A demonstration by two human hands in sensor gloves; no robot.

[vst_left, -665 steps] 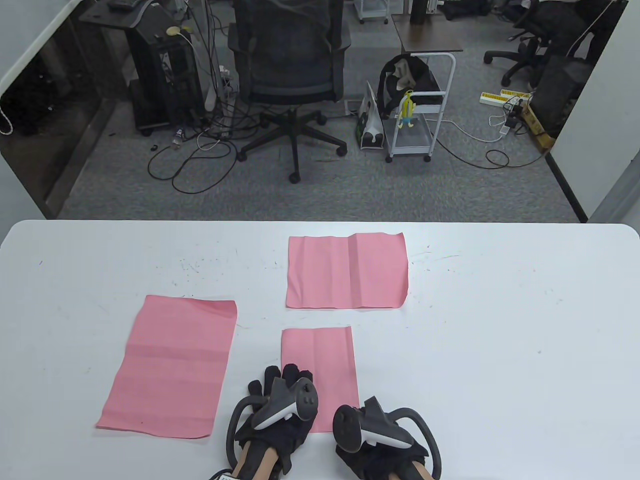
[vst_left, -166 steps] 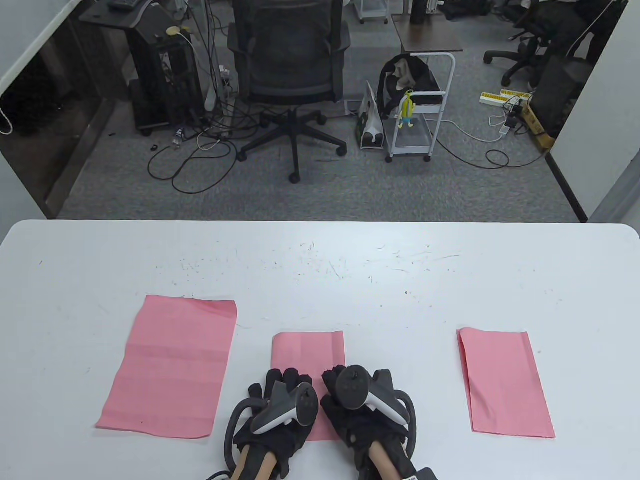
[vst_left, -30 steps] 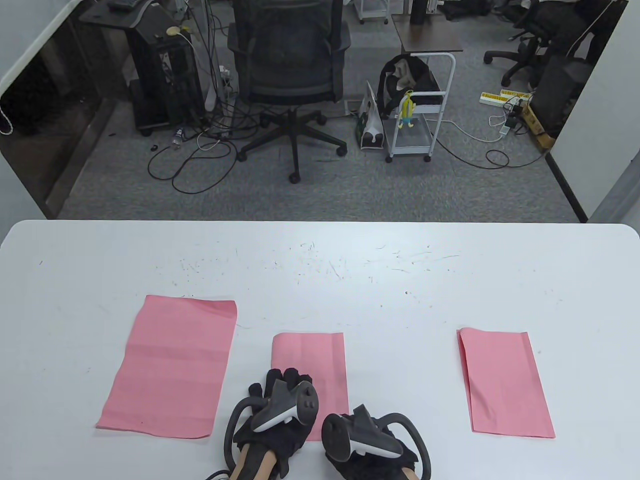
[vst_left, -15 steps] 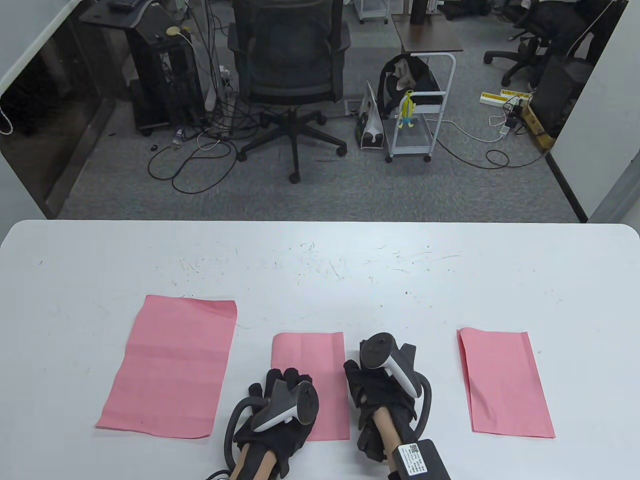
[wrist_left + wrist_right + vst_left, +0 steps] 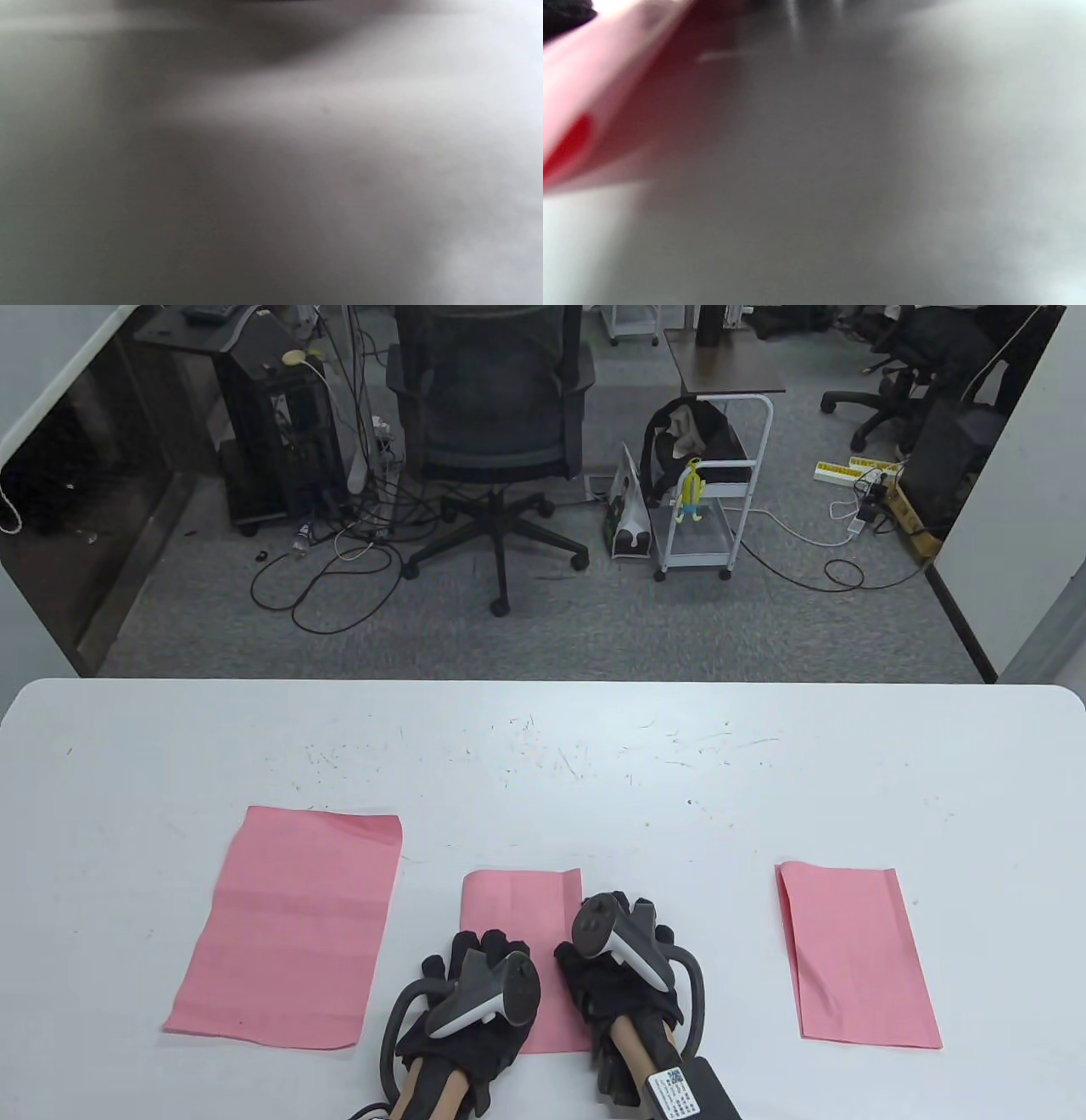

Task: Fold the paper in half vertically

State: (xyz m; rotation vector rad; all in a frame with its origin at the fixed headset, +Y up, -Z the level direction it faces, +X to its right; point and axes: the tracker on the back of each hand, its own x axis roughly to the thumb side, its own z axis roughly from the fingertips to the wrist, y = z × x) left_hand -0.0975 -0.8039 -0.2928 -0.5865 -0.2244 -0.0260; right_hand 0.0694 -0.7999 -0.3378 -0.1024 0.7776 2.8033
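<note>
Nearest you: left hand (image 5: 475, 984) lies flat on the lower left of the folded pink paper (image 5: 522, 899), fingers spread, pinning it to the worktop (image 5: 543, 763). Right hand (image 5: 615, 976) sits on the paper's right edge; whether those fingers press flat or pinch the edge, cannot tell. Right wrist view shows only a blur of pink at upper left; left wrist view is all blur.

Likely step: setting the crease. Keep your left palm down as anchor, and run your right fingertips along the folded edge from near end to far, checking that the corners meet.

Farther out: a folded sheet (image 5: 857, 954) well apart to the right, a larger flat sheet (image 5: 288, 929) to the left.
</note>
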